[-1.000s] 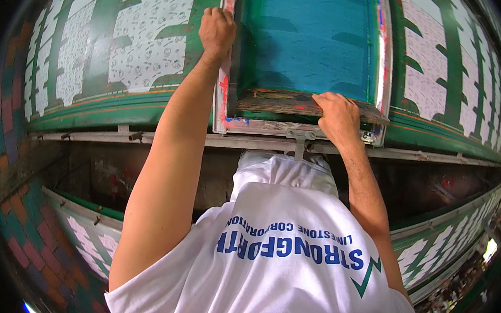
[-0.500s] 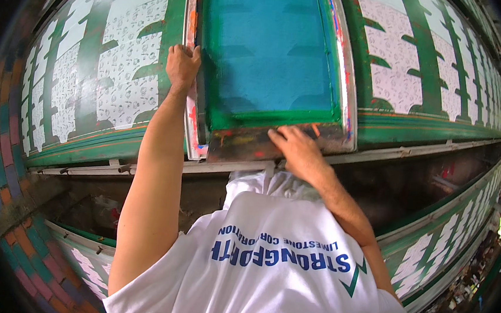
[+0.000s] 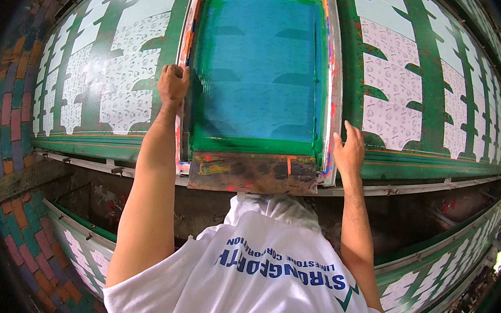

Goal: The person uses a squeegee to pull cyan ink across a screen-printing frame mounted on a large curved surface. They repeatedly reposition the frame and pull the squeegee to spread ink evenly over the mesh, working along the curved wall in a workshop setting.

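Note:
A screen-printing frame (image 3: 333, 98) lies on the green table in front of me. Its blue mesh (image 3: 256, 80) has a green border, and pale cut pieces with dark notches show through. My left hand (image 3: 174, 84) is closed with curled fingers on the left rail. At the lower right rail is my right hand (image 3: 350, 151), its fingers stretched out and thumb apart; whether it touches the rail is hard to tell. Across the frame's near end lies a paint-stained brown board (image 3: 249, 173), overhanging the table edge.
Rows of pale and printed fabric pieces (image 3: 389, 79) lie flat on the green table (image 3: 350, 88) on both sides. A metal rail (image 3: 413, 188) runs along its near edge. Behind me stands another table (image 3: 408, 281) with similar pieces. Coloured bricks (image 3: 14, 132) pave the floor at left.
My right hand has left the brown board and moved right to the frame's right rail. My left hand stays on the left rail. The frame now sits straighter and lower in view.

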A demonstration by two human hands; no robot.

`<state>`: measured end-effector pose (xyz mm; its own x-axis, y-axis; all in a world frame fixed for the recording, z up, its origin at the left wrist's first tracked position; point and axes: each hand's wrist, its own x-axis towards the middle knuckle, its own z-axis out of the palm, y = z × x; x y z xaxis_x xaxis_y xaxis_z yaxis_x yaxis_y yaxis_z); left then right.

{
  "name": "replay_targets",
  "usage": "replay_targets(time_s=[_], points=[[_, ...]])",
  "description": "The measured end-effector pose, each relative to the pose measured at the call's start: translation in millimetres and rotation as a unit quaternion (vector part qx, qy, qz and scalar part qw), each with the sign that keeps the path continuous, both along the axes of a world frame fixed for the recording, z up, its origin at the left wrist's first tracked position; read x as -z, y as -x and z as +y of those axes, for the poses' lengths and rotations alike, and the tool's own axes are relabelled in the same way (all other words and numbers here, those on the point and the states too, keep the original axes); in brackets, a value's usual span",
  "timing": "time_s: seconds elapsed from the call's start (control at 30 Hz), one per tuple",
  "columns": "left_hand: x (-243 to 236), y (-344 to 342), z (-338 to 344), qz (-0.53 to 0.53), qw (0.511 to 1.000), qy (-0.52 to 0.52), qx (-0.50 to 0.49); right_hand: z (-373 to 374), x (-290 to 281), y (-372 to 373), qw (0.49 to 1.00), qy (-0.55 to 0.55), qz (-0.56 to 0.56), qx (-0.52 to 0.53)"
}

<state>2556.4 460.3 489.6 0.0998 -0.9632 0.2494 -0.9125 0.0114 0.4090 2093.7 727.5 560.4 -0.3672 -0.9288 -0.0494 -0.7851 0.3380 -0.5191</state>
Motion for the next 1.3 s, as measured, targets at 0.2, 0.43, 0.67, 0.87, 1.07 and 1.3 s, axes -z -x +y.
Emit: replay_targets(time_s=[0.2,0.43,0.67,0.87,1.07,1.3], points=[[-6,2,1,-0.006,1.000,0.012,-0.007,-8,34,7,0.999,-0.030,0.023,0.020],[8,-2,0,-0.009,0.999,0.048,-0.006,-14,22,9,0.999,-0.015,0.016,0.037],[-4,-8,-14,0.010,0.999,-0.004,0.043,-11,-22,21,0.996,0.091,0.009,0.003],[-37,90,-28,-0.049,0.998,0.014,0.044,-16,-35,124,0.995,0.097,0.007,0.033],[-47,262,1,0.012,0.997,0.051,0.059,16,-19,292,0.993,0.104,0.002,0.052],[-42,429,65,0.047,0.998,0.026,0.027,54,14,450,0.993,0.051,-0.078,0.067]])
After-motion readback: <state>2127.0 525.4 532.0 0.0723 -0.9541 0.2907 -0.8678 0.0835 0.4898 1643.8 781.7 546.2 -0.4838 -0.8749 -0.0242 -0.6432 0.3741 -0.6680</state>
